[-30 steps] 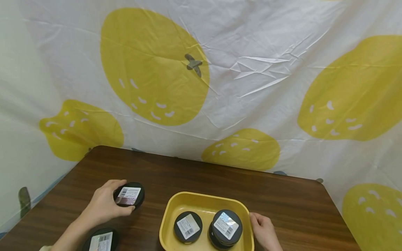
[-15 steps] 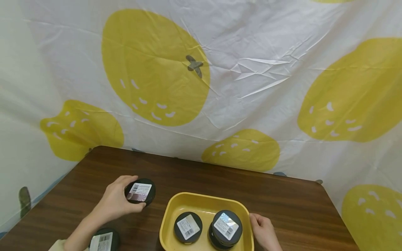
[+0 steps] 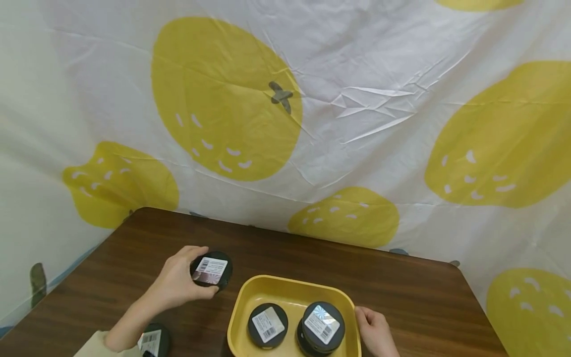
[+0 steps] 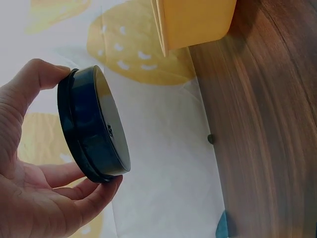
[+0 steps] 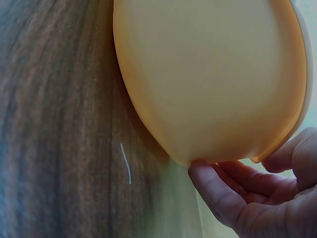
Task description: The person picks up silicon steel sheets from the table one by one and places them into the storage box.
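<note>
My left hand (image 3: 178,280) pinches a round black container (image 3: 212,269) by its edges, label up, above the table left of the yellow tray (image 3: 296,292). In the left wrist view the container (image 4: 88,124) is held between thumb and fingertips of the hand (image 4: 47,198). My right hand (image 3: 376,331) grips the tray's right rim; in the right wrist view its fingers (image 5: 218,191) touch the tray wall (image 5: 213,89). Inside the tray lie a single black container (image 3: 267,326) on the left and a stack of black containers (image 3: 321,325) on the right, all with white labels.
Another labelled black container (image 3: 156,339) sits on the brown wooden table (image 3: 419,297) below my left forearm, partly hidden by the sleeve. A white curtain (image 3: 357,148) with yellow fruit shapes hangs behind the table.
My left hand has carried the black container to the right, toward the tray, and slightly farther back. The right hand stays on the tray rim.
</note>
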Motion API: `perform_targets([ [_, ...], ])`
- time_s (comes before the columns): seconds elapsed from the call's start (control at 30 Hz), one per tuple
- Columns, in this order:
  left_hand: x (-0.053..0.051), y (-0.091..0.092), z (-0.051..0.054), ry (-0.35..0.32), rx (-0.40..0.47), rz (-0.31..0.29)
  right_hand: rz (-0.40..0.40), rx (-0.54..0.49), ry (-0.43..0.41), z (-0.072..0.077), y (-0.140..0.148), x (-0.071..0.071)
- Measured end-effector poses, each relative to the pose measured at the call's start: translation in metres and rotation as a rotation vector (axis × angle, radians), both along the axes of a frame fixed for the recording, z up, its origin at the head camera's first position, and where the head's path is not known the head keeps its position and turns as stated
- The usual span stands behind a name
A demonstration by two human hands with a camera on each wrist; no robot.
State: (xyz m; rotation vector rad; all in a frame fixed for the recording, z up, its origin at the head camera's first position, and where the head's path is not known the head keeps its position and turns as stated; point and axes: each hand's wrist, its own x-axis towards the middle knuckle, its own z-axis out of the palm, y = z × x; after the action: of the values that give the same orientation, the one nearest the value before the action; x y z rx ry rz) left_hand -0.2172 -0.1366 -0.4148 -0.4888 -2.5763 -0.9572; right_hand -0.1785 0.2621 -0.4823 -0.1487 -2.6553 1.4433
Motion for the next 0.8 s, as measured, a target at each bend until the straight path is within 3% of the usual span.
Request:
perform_targets([
  [0.8,-0.003,0.020,0.006,0.010,-0.015,-0.074,0.016,-0.022,0.001,0.000,0.001,0.000],
])
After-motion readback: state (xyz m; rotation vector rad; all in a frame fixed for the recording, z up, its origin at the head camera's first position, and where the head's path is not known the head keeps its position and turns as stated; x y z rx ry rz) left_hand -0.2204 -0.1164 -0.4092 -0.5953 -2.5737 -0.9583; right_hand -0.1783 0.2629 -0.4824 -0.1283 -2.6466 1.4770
